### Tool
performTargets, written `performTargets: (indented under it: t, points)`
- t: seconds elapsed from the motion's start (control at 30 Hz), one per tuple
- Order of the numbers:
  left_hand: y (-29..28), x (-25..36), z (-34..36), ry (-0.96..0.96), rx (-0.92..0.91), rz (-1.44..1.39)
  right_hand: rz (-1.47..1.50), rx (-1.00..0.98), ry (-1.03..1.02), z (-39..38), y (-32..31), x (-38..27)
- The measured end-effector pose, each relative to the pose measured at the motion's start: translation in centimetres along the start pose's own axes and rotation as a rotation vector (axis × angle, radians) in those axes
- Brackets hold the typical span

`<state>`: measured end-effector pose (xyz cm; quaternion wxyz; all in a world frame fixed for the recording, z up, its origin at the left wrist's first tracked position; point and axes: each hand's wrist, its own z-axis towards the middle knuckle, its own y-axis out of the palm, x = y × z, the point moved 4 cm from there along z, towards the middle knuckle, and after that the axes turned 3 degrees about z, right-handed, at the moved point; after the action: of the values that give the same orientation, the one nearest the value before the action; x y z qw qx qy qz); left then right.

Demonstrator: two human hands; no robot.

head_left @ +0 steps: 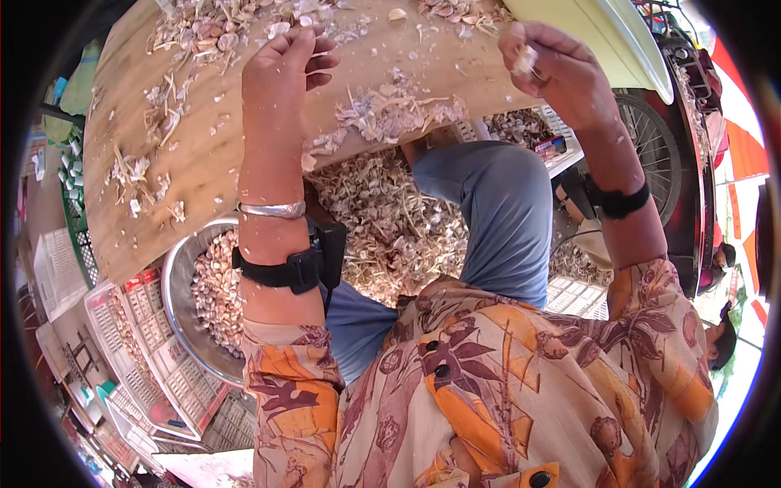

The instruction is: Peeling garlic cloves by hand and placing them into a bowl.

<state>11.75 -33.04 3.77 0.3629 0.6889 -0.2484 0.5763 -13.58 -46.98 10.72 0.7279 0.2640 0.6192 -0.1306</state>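
My right hand (569,77) is raised over the table's right side, with its fingers closed round a whitish garlic clove (525,60) that has papery skin. At the left, my left hand (281,73) hovers above the wooden table (220,138). Its thumb and forefinger are drawn together, while the other fingers curl loosely; whatever is between the tips cannot be made out. A heap of garlic cloves (215,37) lies beyond the left hand. Between my wrists, loose garlic skins (386,114) are strewn along the table's near edge.
A steel bowl (172,305) of garlic cloves stands below the table at the left, beside plastic crates (154,325). Skins pile up on the ground (390,220) by my knees. A pale yellow-green tub (602,41) is at the far right, near a spoked wheel (651,146).
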Motion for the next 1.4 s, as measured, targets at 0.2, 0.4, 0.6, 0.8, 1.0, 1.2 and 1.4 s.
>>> performTargets:
  t: [0.2,0.4,0.6,0.8,1.0,1.2,1.4]
  points:
    - [2.1,1.8,-4.0,0.072,-0.484,0.211,-0.630,-0.436,0.026,-9.5,5.9,5.0]
    - [8.4,-11.6,-7.5,0.411,-1.006,1.359,-1.239,-0.031,-0.115,-12.9,0.7,4.8]
    - [9.0,-29.8,-7.8,0.112,-0.934,1.338,-1.269,0.044,-0.211,-16.3,-1.1,7.1]
    - [11.1,-42.9,-10.1,0.070,-0.624,1.117,-1.146,-0.028,-0.187,-15.8,-3.7,7.5]
    - [12.7,-50.9,-10.8,-0.239,-0.857,1.401,-1.049,-0.078,-0.072,-15.9,-5.0,8.0]
    - [13.2,-52.2,-11.0,-0.320,-0.920,1.459,-0.987,-0.069,-0.009,-15.6,-5.6,8.4]
    - [12.3,-46.0,-10.6,-0.371,-0.913,1.178,-0.969,-0.028,-0.088,-16.1,-6.1,8.7]
